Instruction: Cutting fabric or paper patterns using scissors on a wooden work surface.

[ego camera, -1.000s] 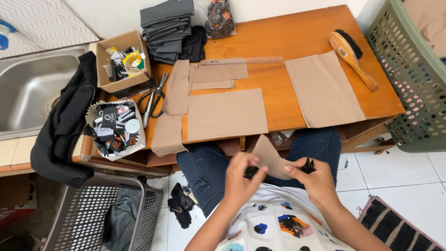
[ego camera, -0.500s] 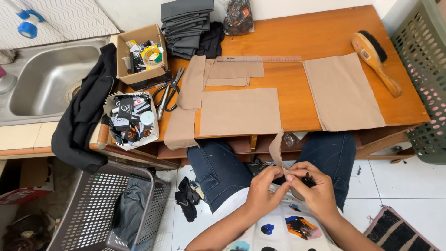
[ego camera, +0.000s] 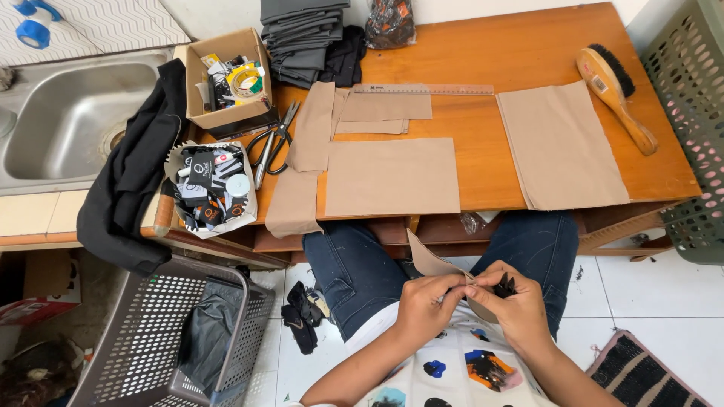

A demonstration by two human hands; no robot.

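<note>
My left hand (ego camera: 424, 303) and my right hand (ego camera: 510, 300) meet over my lap, both pinching a small tan fabric piece (ego camera: 431, 262) that sticks up toward the table edge. My right hand also has a small black object (ego camera: 504, 286) tucked between its fingers. Just beyond, on the wooden table (ego camera: 520, 53), lie cut tan fabric panels: a large one (ego camera: 392, 178) in the middle, another (ego camera: 562, 145) to the right, and narrow strips (ego camera: 311, 128) on the left.
Black scissors (ego camera: 273, 142) lie by a cardboard box (ego camera: 226, 75) and a paper tray of labels (ego camera: 207, 188). Folded grey cloth (ego camera: 302, 34), a metal ruler (ego camera: 422, 90) and a wooden brush (ego camera: 615, 94) sit further back. A sink (ego camera: 60, 120), grey basket (ego camera: 158, 339) and green basket (ego camera: 694, 128) flank the table.
My hands have come together in front of me, and the tan piece now sits gripped between both. The view has shifted slightly, showing more of the left side.
</note>
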